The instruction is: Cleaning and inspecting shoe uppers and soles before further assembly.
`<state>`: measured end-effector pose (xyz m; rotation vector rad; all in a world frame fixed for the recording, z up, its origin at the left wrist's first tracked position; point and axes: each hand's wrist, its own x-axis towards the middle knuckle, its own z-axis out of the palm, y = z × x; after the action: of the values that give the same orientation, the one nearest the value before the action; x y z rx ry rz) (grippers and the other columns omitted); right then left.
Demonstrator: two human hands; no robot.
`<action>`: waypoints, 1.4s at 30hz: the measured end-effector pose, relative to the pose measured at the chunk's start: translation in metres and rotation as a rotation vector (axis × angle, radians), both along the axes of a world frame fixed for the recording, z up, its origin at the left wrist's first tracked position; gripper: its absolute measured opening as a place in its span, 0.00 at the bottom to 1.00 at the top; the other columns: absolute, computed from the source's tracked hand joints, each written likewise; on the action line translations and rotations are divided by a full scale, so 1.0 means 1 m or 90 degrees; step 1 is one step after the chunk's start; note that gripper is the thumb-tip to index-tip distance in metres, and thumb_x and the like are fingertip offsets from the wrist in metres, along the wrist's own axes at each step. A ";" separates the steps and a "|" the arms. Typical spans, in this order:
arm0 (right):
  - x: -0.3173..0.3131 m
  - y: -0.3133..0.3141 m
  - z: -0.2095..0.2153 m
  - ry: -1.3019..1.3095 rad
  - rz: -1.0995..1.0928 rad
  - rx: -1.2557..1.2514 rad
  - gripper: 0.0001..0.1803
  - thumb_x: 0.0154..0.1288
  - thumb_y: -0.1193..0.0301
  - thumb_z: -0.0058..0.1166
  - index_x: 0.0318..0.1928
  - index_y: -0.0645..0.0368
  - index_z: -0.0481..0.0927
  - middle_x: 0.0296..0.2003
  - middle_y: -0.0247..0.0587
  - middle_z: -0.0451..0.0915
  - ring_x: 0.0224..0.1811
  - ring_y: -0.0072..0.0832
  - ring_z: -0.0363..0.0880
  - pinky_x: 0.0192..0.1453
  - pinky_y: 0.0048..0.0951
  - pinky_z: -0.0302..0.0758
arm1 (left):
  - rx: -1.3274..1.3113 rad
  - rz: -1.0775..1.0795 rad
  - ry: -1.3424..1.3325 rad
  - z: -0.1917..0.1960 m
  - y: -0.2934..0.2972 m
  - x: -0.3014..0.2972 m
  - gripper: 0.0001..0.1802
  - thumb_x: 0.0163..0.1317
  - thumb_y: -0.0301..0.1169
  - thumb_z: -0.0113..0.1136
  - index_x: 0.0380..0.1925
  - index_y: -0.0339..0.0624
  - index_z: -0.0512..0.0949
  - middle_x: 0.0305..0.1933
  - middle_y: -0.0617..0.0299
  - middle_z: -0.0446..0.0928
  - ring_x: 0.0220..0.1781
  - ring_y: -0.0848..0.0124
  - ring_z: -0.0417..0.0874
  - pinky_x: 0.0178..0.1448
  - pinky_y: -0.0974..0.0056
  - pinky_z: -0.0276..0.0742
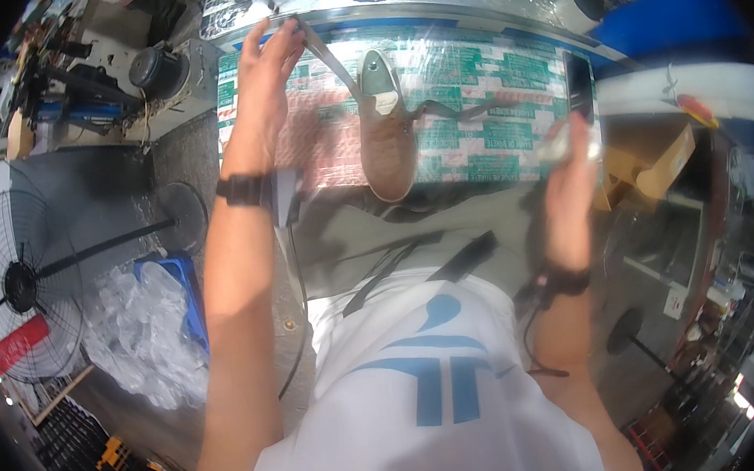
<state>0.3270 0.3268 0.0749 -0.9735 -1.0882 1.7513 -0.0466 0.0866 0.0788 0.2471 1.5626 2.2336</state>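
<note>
Centrally, brown shoe (386, 139) sole-down on green-printed table (492, 106), left hand (267, 78) gripping its grey strap (328, 58), right hand (571, 171) blurred, grip unclear.

A white shirt (429, 394) with a blue emblem covers the torso. A black wristband (244, 190) sits just behind the left grip (265, 87). A dark corded strap (561, 279) sits behind the right grip (569, 182).

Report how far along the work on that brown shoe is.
Done: the brown shoe lies on the work surface covered with green and white printed sheet, toe toward the person. In hand: the left hand holds a grey strap that runs to the shoe; the right hand grips a shiny object, too blurred to identify. Left: the strap is loose, and a second strap trails right.
</note>
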 end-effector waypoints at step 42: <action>-0.059 -0.144 0.025 -0.321 0.565 0.629 0.38 0.58 0.60 0.75 0.65 0.70 0.82 0.43 0.50 0.81 0.48 0.49 0.81 0.55 0.48 0.74 | -0.637 -0.392 0.470 -0.028 0.042 0.015 0.37 0.63 0.47 0.84 0.70 0.50 0.82 0.57 0.51 0.89 0.59 0.50 0.90 0.65 0.49 0.84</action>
<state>0.2678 0.1829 0.1000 -0.2643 -2.6471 1.2153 -0.0318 0.1282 0.0503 1.1158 2.3141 0.7412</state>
